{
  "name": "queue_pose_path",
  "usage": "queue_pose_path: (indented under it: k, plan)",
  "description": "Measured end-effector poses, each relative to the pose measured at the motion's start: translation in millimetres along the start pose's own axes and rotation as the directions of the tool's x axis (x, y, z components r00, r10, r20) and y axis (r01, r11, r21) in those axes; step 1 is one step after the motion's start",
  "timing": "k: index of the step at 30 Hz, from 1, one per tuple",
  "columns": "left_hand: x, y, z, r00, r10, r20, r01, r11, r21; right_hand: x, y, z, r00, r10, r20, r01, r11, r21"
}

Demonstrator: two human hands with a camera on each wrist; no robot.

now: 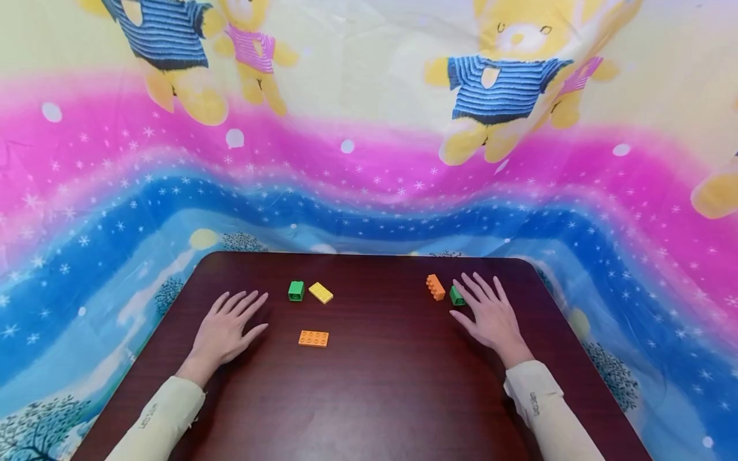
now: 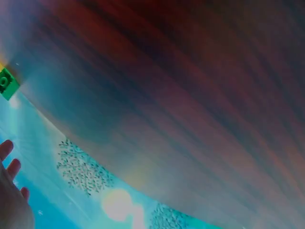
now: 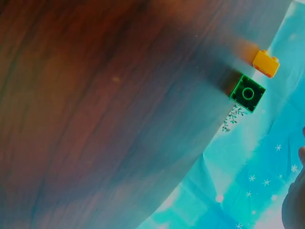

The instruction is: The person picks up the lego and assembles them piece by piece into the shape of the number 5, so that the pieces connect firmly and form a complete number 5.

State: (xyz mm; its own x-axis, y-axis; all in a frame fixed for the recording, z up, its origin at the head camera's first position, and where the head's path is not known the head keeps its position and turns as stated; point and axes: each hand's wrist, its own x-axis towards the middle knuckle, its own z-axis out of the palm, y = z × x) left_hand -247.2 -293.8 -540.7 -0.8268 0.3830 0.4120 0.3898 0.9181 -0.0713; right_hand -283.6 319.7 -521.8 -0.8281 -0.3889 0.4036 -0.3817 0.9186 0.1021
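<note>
My left hand (image 1: 223,330), fingers spread and holding nothing, is over the table's left side. To its right are a green toy brick (image 1: 296,291), a thin yellow brick (image 1: 320,292) and, nearer me, an orange brick (image 1: 314,339) with its studs up. On the right side my right hand (image 1: 489,314) also has its fingers spread. It partly covers a second green brick (image 1: 457,296) in the head view; the right wrist view shows that green brick's (image 3: 247,93) hollow underside. Beside it, another orange brick (image 1: 435,287) lies on its side, studs facing left.
The dark brown wooden table (image 1: 380,397) has rounded far corners. Behind and around it hangs a cloth (image 1: 369,166) printed with bears, snowflakes and trees, close against the far edge.
</note>
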Motion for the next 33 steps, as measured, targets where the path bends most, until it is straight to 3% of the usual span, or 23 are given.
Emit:
queue_pose_path:
  k: [6,9,17,23,28,33]
  plan:
    - [4.9,19.1,-2.5,0.995,-0.058,0.08,0.067,0.991,-0.113,6.0,-0.1,0.7,0.995,0.076,0.07,-0.081,0.993,0.08]
    - [8.0,28.6,-4.2,0.99,-0.089,0.113,0.111,0.971,-0.211,10.3,-0.5,0.5,0.986,0.128,0.11,-0.145,0.977,0.155]
    - [18.9,48.1,-7.9,0.964,-0.114,0.239,0.216,0.862,-0.459,19.3,2.1,4.7,0.957,0.241,0.163,-0.282,0.903,0.324]
    - [26.2,59.0,-8.5,0.932,-0.095,0.351,0.288,0.782,-0.553,24.5,5.6,13.0,0.93,0.298,0.214,-0.363,0.839,0.406]
    - [33.0,66.8,-8.5,0.916,-0.061,0.396,0.319,0.711,-0.627,28.8,6.3,21.4,0.905,0.343,0.253,-0.424,0.784,0.453]
    - [36.9,72.0,-5.0,0.909,-0.04,0.415,0.324,0.694,-0.643,33.5,5.7,28.9,0.882,0.375,0.284,-0.468,0.76,0.451]
